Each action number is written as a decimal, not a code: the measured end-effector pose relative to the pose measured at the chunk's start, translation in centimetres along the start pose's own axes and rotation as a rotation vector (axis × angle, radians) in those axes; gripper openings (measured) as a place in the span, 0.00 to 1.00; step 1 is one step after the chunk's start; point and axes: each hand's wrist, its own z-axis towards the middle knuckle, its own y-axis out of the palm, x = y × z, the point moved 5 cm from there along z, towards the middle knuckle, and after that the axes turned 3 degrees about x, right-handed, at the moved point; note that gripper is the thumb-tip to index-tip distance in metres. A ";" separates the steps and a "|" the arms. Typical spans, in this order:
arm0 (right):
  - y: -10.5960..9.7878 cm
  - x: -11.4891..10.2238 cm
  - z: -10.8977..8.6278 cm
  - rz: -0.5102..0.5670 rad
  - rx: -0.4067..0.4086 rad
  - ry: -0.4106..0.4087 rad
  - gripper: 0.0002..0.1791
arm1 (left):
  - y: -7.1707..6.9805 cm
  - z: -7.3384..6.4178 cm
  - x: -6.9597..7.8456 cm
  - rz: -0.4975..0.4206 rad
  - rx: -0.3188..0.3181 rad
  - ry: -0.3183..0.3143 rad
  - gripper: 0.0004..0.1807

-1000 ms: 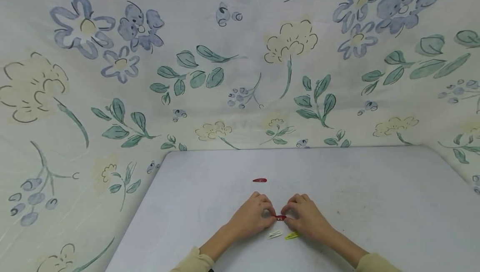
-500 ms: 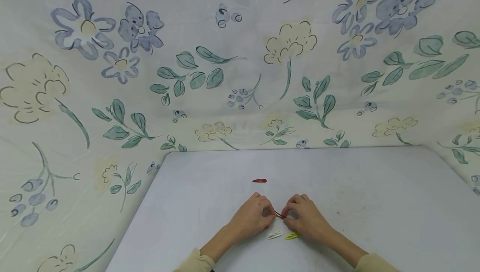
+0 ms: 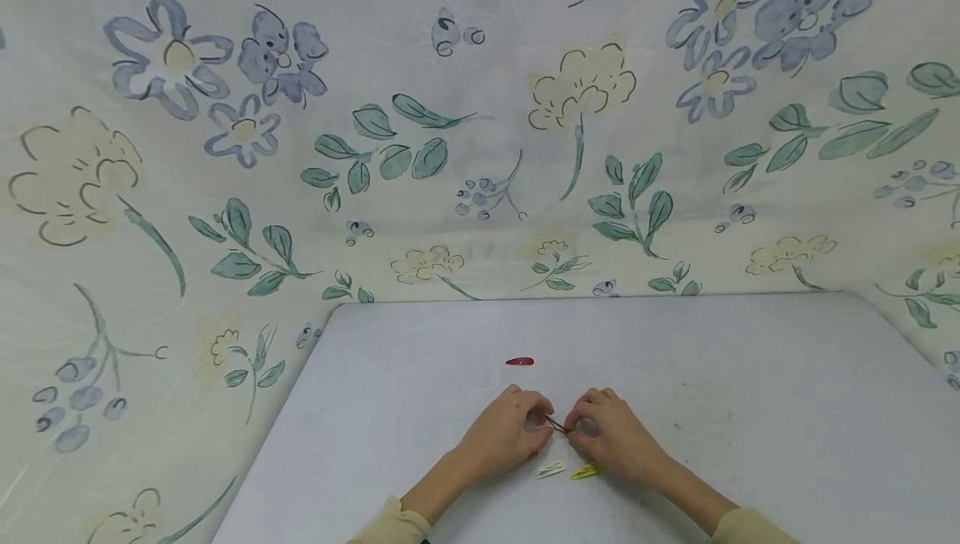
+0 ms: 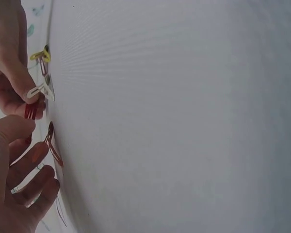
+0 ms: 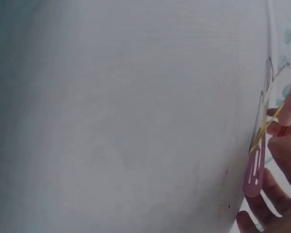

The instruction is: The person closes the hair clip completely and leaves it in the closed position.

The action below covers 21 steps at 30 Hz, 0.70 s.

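In the head view, my left hand [image 3: 504, 431] and right hand [image 3: 611, 436] meet low over the table and pinch opposite ends of a red snap hair clip [image 3: 557, 425]. Two thin prongs spread apart show between the fingertips. The held clip [image 4: 31, 110] also appears in the left wrist view, its ends covered by fingers. Just in front of the hands lie a white snap clip [image 3: 551, 470] and a yellow snap clip [image 3: 585, 471], the latter beside the right hand. Farther back lies another red clip [image 3: 520, 361].
A pinkish clip [image 5: 253, 172] lies by the right hand in the right wrist view. In the left wrist view a reddish-brown clip [image 4: 52, 145] stands near the left fingers. The white tabletop [image 3: 405, 361] ends at a flower-patterned sheet [image 3: 480, 144].
The clip between the hands has turned from showing its flat red face to showing two thin, spread prongs. Both hands have barely shifted; the other clips lie where they were.
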 end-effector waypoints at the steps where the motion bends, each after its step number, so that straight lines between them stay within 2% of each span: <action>1: -0.1 0.0 0.0 0.007 -0.001 0.002 0.06 | 0.0 0.0 0.0 0.000 0.001 0.003 0.09; 6: -0.6 0.0 0.1 0.030 0.024 0.022 0.08 | -0.2 0.1 0.2 -0.009 0.019 0.009 0.06; 10: -1.1 -0.1 0.2 0.038 0.085 0.021 0.09 | -0.4 0.2 0.2 -0.028 0.042 -0.007 0.06; 15: -1.5 -0.4 0.4 0.051 0.168 -0.003 0.10 | -0.8 0.3 0.2 -0.065 0.091 -0.037 0.05; 21: -1.8 -0.4 0.4 0.115 0.226 0.042 0.10 | -1.2 0.5 0.3 -0.113 0.157 -0.059 0.05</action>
